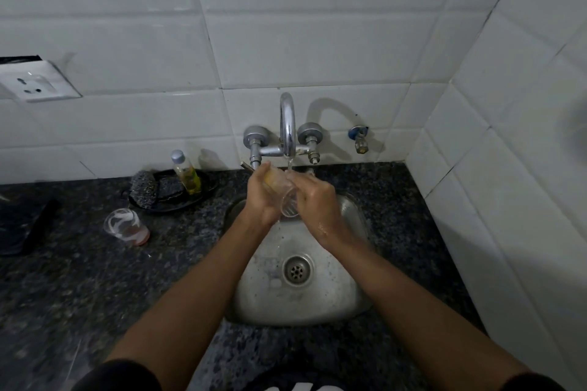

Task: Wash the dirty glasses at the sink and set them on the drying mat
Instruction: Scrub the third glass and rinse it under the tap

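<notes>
My left hand (262, 197) grips a clear glass (287, 200) tilted on its side over the steel sink (346, 301), its yellowish base in my palm. My right hand (314, 200) curls around the rim end of the same glass. Water runs from the chrome tap (287, 124) onto the glass. A second dirty glass (125, 227), smeared white with reddish dregs, stands upright on the dark granite counter (95, 289) to the left. A dark mat (22, 225) lies at the far left edge.
A black tray (203, 192) behind the dirty glass holds a steel scrubber (143, 189) and a bottle of yellow liquid (187, 173). White tiled walls close in behind and on the right. A socket (35, 81) sits on the left wall, a small valve (360, 140) right of the tap.
</notes>
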